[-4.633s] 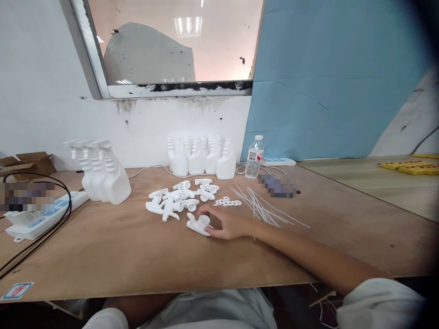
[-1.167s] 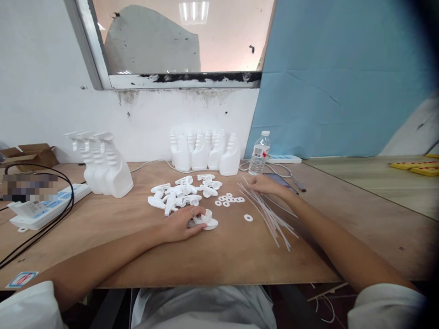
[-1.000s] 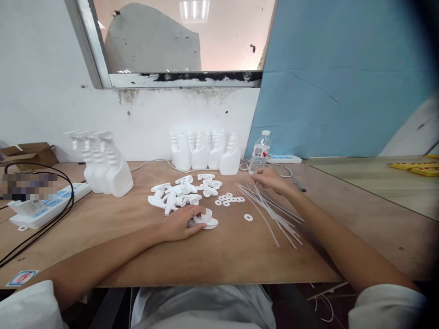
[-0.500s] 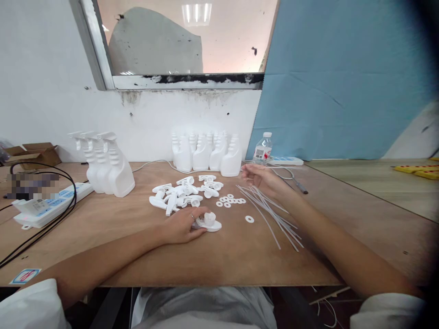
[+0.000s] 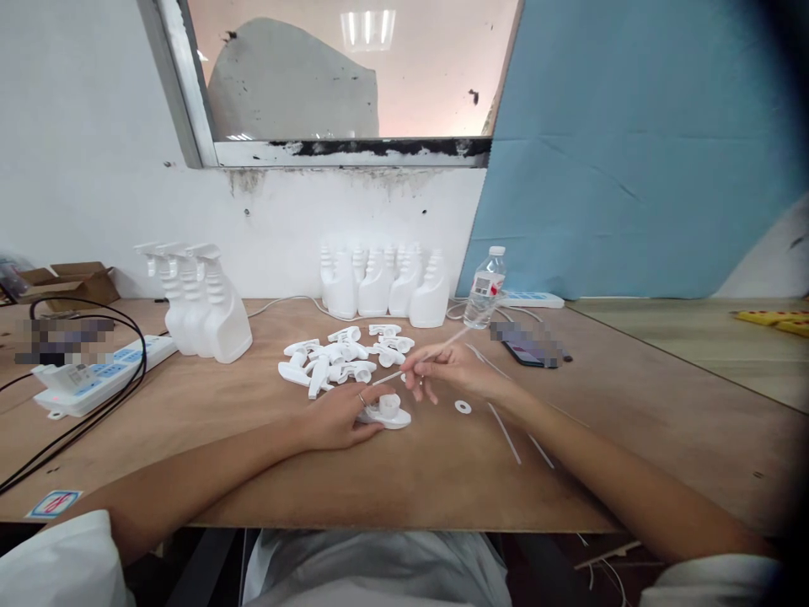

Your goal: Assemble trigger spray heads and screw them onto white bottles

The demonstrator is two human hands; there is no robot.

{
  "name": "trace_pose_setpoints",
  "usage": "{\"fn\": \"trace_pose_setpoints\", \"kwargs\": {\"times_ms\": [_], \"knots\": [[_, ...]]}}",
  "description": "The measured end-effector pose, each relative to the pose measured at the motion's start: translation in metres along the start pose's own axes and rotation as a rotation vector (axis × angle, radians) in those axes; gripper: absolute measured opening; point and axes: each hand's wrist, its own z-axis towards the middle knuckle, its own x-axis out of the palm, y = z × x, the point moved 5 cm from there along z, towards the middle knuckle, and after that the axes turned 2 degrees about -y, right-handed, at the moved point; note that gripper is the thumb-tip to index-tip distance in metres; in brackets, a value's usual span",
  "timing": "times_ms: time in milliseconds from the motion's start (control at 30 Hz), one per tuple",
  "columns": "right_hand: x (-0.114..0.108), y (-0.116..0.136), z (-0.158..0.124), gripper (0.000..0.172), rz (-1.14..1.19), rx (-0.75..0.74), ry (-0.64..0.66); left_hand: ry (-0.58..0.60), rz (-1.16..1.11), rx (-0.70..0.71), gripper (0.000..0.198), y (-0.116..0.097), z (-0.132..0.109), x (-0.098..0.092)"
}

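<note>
White trigger head (image 5: 395,419) rests on its side on a brown tabletop (image 5: 379,489), close in front of the seated person, its round collar turned upward. The left hand (image 5: 338,415), a ring (image 5: 362,399) on one finger, grips the near end of the piece, thumb on one side and fingers curled over the other. To its right, the right hand (image 5: 446,371) pinches a thin white tube (image 5: 388,378) between thumb and forefinger, the remaining fingers loosely bent. The tube slants down toward the left hand's fingertips, just above the collar; whether its tip touches anything cannot be told. Just beyond the left hand lies a loose pile of similar white heads (image 5: 325,362), while one flat white washer (image 5: 463,406) lies near the right wrist. More thin tubes (image 5: 504,434) are spread on the wood, partly hidden by the right forearm. Farther back, a group of white bottles (image 5: 430,291) with ridged necks stands near the wall, beside a clear labelled water bottle (image 5: 485,287) and a dark phone (image 5: 531,350), partly blurred. At left, three white spray bottles (image 5: 231,324) with heads fitted stand close together next to a power strip (image 5: 104,371), in front of an open cardboard box (image 5: 79,282).
</note>
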Motion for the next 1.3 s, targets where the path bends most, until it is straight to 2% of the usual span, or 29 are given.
{"fn": "trace_pose_setpoints", "kwargs": {"times_ms": [133,200,433,600,1067,1300], "knots": [[-0.006,-0.006,0.002,0.035,-0.026,-0.091,-0.148,0.003,0.004,0.004,0.05,0.001,0.0,0.001],[-0.005,-0.009,0.003,0.035,-0.047,-0.107,-0.172,0.006,0.007,0.001,0.05,0.001,0.0,0.002],[0.007,-0.017,0.004,0.032,-0.118,-0.127,-0.125,-0.01,-0.004,0.041,0.049,0.001,-0.001,0.002],[0.007,-0.016,0.004,0.033,-0.135,-0.154,-0.167,-0.008,0.002,0.043,0.05,0.002,0.0,0.002],[0.014,-0.015,0.002,0.039,-0.236,-0.16,-0.161,-0.008,0.008,0.014,0.05,0.001,0.0,0.002],[0.022,-0.013,0.005,0.034,-0.272,-0.158,-0.159,-0.028,0.015,0.048,0.046,0.001,0.0,0.003]]}}
